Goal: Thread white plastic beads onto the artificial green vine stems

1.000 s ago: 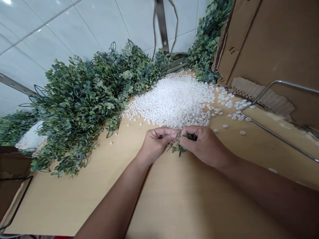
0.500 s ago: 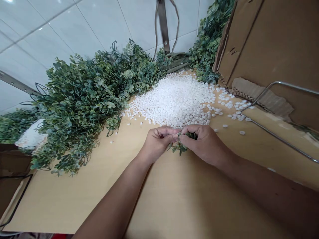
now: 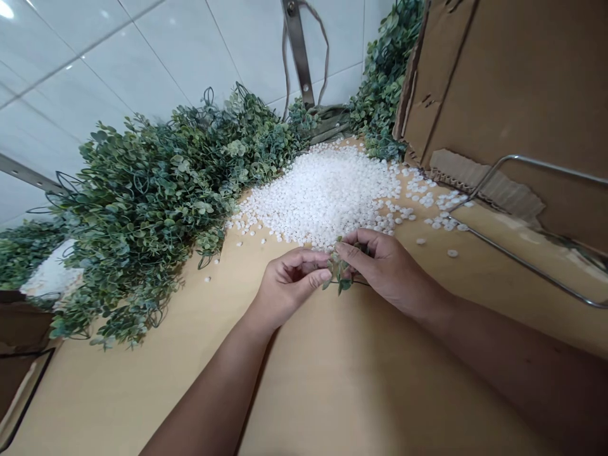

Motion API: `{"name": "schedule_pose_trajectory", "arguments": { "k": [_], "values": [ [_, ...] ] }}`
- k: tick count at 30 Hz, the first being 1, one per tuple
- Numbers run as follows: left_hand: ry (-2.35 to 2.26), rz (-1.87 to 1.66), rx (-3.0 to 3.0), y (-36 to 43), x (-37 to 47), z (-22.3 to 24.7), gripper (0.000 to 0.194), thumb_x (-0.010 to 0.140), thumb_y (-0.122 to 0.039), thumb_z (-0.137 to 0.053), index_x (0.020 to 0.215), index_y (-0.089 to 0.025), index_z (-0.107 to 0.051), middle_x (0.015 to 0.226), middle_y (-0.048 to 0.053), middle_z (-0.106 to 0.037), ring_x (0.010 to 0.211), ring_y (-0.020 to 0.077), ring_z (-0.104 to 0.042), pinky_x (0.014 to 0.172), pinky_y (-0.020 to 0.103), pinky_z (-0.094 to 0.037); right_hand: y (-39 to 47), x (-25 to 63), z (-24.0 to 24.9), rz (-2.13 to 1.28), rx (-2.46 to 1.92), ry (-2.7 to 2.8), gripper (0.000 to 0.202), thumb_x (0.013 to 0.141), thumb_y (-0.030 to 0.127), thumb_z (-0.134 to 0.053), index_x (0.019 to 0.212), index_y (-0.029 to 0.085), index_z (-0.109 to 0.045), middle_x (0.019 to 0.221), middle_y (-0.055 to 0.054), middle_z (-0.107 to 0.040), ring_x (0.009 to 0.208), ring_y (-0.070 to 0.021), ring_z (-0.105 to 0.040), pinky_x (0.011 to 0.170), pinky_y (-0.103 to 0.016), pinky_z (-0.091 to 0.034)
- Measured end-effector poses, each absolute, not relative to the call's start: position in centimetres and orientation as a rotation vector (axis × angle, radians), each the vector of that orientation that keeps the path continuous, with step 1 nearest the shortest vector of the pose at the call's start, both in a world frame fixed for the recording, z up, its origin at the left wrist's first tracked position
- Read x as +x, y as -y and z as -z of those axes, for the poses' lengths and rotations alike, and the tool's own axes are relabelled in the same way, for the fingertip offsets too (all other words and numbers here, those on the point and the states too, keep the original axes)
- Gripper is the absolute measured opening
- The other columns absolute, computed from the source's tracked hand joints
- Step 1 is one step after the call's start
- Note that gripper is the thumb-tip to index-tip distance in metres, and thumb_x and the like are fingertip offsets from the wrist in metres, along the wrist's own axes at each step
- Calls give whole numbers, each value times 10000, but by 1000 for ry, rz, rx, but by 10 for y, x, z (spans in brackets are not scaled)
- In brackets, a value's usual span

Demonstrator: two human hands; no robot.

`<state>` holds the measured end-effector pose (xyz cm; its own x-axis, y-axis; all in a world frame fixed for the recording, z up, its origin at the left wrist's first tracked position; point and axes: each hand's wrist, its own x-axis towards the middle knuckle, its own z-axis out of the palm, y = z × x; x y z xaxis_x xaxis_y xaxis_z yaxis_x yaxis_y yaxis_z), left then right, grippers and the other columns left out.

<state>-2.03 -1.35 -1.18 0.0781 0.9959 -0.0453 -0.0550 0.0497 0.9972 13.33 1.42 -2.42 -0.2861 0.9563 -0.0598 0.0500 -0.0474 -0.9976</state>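
Note:
A small artificial leaf sprig (image 3: 341, 278) hangs between my two hands, in front of a heap of white plastic rings (image 3: 327, 190). My right hand (image 3: 380, 259) pinches the sprig's upper part between thumb and fingers. Close by on the left is my left hand (image 3: 287, 285), its thumb and index finger parted beside the leaves, with nothing clearly held. A thin dark stem runs from the sprig below my right fingers. The ring on the sprig, if there is one, is too small to make out.
A big pile of artificial greenery (image 3: 161, 190) lies to the left along the tiled wall (image 3: 180, 50). A cardboard box (image 3: 513, 82) stands at the right, with a bent metal wire frame (image 3: 527, 263) before it. Stray rings dot the wooden table (image 3: 304, 380).
My left thumb and index finger have parted and drawn back a little from the sprig. My right hand still pinches it, and more leaves now show. The view has shifted slightly.

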Motion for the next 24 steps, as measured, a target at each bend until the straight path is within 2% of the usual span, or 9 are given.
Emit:
{"name": "schedule_pose_trajectory", "arguments": {
  "k": [8,12,17,20,24],
  "values": [
    [-1231,-1258,1118,8,-21,18,227,569,-313,-763,656,-129,-661,610,-5,-646,544,71,-531,545,192,-423,-9,136,16,-1473,-1098,1629,228,667,278,-638,846,161,-558,692,23,-550,632,-104,-494,577,-215,-390],
    [-1219,-1230,1189,11,-21,17,239,585,-326,-749,657,-124,-644,582,-10,-619,524,68,-511,523,189,-407,-9,137,16,-1433,-1026,1703,98,732,263,-568,721,166,-557,623,36,-506,589,-91,-463,558,-210,-360],
    [-1325,-1241,1405,8,-27,21,166,689,-298,-665,683,-136,-631,638,11,-618,583,94,-529,572,214,-425,-11,138,17,-1401,-1070,1675,178,760,286,-530,628,165,-518,566,44,-430,539,-81,-402,514,-213,-313],
    [-1544,-1244,1629,2,-37,28,113,717,-251,-628,744,-147,-662,729,34,-630,641,111,-540,602,228,-430,-13,139,19,-1360,-1110,1657,198,768,304,-520,629,163,-510,581,34,-449,556,-88,-418,522,-221,-316],
    [-1635,-1116,1943,-1,-40,35,144,741,-213,-590,830,-151,-684,784,58,-618,699,134,-558,648,251,-453,-13,140,20,-1378,-1134,1665,215,769,333,-516,640,162,-502,603,12,-507,591,-110,-474,550,-236,-354]
  ]
}}
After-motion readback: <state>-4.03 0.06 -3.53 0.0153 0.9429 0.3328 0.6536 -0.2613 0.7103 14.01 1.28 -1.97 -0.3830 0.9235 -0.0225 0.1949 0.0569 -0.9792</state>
